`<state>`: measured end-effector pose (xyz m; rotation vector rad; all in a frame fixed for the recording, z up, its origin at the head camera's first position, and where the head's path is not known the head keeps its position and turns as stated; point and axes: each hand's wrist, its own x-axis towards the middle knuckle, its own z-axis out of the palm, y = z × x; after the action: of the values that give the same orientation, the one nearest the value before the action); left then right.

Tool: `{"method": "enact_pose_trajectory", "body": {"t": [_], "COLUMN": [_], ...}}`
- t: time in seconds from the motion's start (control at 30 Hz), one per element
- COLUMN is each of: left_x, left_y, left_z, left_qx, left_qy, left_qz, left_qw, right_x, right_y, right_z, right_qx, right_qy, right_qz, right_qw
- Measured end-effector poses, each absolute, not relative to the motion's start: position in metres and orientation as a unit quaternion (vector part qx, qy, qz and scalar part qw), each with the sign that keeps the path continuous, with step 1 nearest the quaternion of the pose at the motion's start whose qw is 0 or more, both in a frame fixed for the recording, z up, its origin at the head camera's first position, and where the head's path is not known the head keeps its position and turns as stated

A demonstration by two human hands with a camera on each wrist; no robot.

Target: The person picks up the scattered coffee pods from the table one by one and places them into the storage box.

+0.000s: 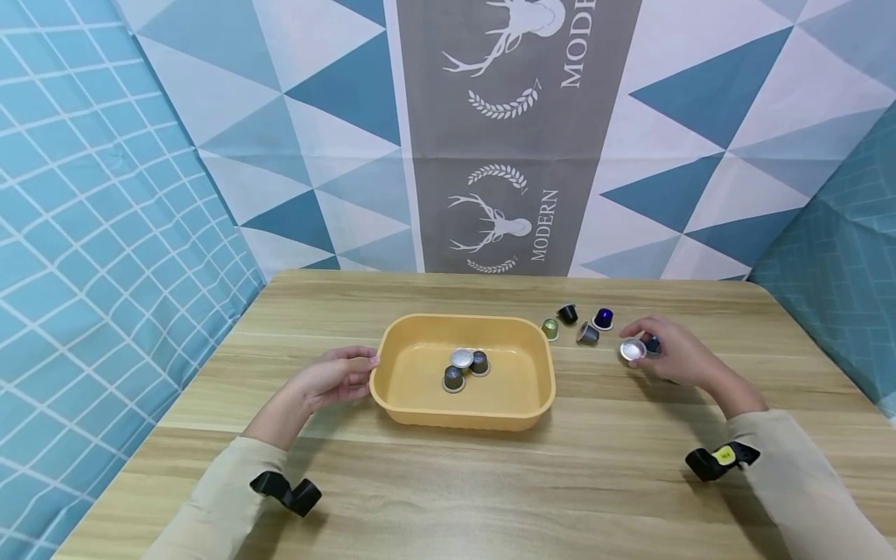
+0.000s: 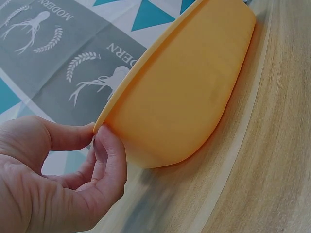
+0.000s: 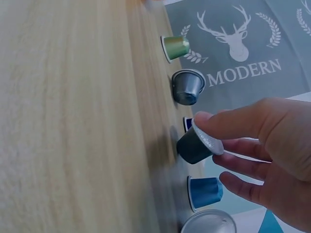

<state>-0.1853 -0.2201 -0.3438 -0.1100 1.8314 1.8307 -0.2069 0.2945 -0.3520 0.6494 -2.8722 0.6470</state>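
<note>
Beige sleeves reach in over the worktop from its near side, each carrying a black device at the wrist. Between the forearms, nearer the far edge than the sleeves, sits a yellow-orange tray; the left hand pinches its left rim between thumb and fingers. Inside lie two dark capsules and a silver-lidded one, lid up, close together near the middle. Toward the worktop's far right corner, well apart from the tray, the right hand pinches a dark-bodied capsule by its silver lid, thumb on one side and fingertips on the other. Just beside those fingers is a blue capsule; whether they touch it cannot be told. Between tray and right hand, near the far edge, a green capsule, a black one, a grey one and a violet-blue one form a loose cluster, the green just beside the tray's far right corner.
</note>
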Motion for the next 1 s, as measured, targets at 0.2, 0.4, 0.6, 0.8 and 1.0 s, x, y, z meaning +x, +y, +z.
{"method": "enact_pose_trajectory", "body": {"t": [0.2,0.4,0.6,0.8,1.0], "left_x": [-0.1852,-0.185,-0.1847,-0.1837,-0.1837], "left_y": [-0.2192,-0.2183,-0.2191,-0.22,-0.2194], "left_z": [-0.3433,-0.3423,-0.3428,-0.343,-0.3436], "left_qx": [-0.037,-0.038,-0.039,-0.035,-0.031], "left_qy": [0.681,0.68,0.677,0.677,0.683], "left_qz": [0.679,0.681,0.684,0.684,0.679], "left_qw": [0.271,0.269,0.269,0.27,0.268], "right_x": [-0.2103,-0.2113,-0.2133,-0.2135,-0.2119], "right_y": [0.2964,0.297,0.2983,0.2992,0.2985], "right_z": [-0.3573,-0.3581,-0.3598,-0.3619,-0.3608], "right_qx": [0.22,0.217,0.209,0.212,0.224], "right_qy": [-0.951,-0.952,-0.955,-0.954,-0.947], "right_qz": [0.209,0.212,0.205,0.208,0.226], "right_qw": [0.055,0.047,0.042,0.041,0.047]}}
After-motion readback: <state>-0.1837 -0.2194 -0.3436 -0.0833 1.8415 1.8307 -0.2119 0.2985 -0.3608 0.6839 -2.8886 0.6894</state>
